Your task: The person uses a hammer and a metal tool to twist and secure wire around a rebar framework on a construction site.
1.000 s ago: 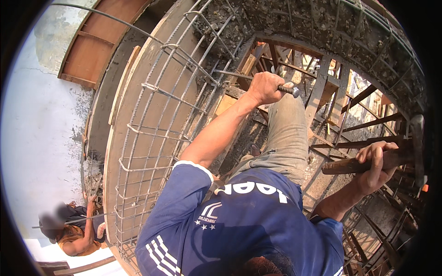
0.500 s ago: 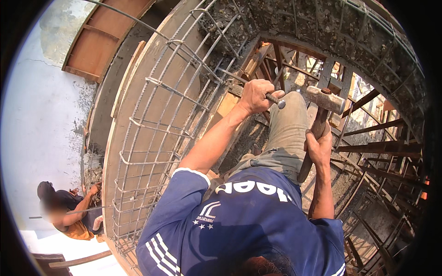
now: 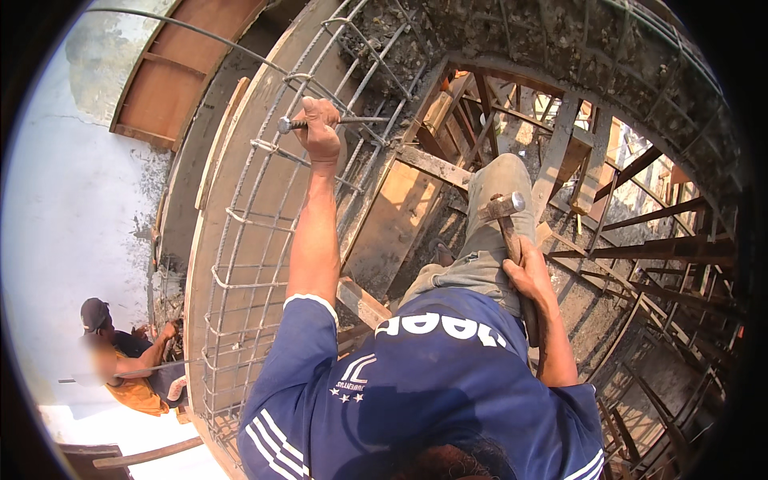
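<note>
My left hand (image 3: pixel 321 138) is closed around a ribbed steel chisel (image 3: pixel 362 120), held level over the rebar cage (image 3: pixel 272 146). The chisel's round struck head sticks out on the left of the fist, and its thin end points right, toward the rough concrete. Whether that end touches anything I cannot tell. My right hand (image 3: pixel 528 272) grips the wooden handle of a hammer (image 3: pixel 502 206). Its steel head is above my bent knee, well apart from the chisel.
A wooden formwork board (image 3: pixel 210 232) runs along the cage's left. Timber props and beams (image 3: pixel 664 254) fill the right side around an opening below. Chipped concrete (image 3: pixel 552 48) with exposed bars curves across the top. Another person (image 3: pixel 132 356) is at the lower left, beside a pale wall.
My left hand has moved left with the chisel, from beside my knee to over the rebar cage, turning its struck head leftward. The hammer has come down and left.
</note>
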`<state>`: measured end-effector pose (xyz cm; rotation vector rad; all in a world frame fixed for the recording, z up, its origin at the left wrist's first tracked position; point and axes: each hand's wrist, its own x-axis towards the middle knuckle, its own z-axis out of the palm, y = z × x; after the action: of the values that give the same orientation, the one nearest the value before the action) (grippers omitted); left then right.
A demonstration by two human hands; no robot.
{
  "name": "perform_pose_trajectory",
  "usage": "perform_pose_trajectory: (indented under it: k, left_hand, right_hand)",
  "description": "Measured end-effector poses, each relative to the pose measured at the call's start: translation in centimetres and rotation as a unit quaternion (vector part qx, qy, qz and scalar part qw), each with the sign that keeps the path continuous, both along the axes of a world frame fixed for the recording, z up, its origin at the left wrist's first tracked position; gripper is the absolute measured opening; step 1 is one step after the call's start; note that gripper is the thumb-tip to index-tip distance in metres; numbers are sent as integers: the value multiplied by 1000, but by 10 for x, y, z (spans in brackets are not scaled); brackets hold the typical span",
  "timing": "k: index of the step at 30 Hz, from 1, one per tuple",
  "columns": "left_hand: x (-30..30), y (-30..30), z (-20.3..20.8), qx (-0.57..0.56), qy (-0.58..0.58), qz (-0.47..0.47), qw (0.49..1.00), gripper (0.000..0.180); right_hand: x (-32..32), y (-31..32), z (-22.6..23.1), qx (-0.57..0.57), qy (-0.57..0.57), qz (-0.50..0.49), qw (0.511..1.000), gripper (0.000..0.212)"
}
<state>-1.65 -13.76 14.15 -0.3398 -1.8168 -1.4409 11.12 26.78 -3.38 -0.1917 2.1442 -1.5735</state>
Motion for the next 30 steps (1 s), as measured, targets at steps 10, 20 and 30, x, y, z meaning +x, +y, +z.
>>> perform_pose_trajectory:
  k: [10, 20, 30]
  left_hand:
    - [-18, 33, 25, -53, 25, -24, 998, 56]
    - [-69, 0, 18, -31, -39, -45, 998, 51]
    - [-86, -26, 7, -77, -37, -51, 995, 27]
  right_hand:
    - [11, 2, 10, -5, 13, -42, 999, 43]
    - [4, 5, 55, -76, -10, -38, 996, 27]
    - [-52, 28, 312, -410, 494, -57, 765, 29]
